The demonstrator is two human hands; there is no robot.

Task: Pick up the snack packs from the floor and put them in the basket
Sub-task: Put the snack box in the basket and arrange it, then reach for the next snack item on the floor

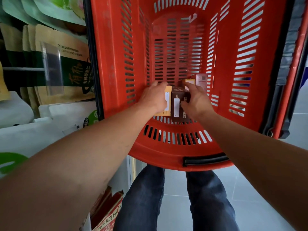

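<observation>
A deep red slotted basket (pixel 116 47) fills the middle of the view, seen from above. Both my arms reach down into it. My left hand (pixel 154 97) rests on a yellow snack box (pixel 167 95) at the bottom near wall. My right hand (pixel 196 99) grips a dark brown snack box (pixel 177 102) beside it. Behind my right hand stand another yellow box (pixel 190 81) and a pink box (pixel 201 80). Whether the boxes are lifted or resting on the basket floor, I cannot tell.
Shelves at the left hold brown and green pouches (pixel 66 64) and white packs (pixel 50 124). Red printed boxes (pixel 108 212) lie at the lower left. My legs in jeans (pixel 143 197) stand on grey floor tiles (pixel 260 197). The basket's black handle (pixel 281 104) runs along its right side.
</observation>
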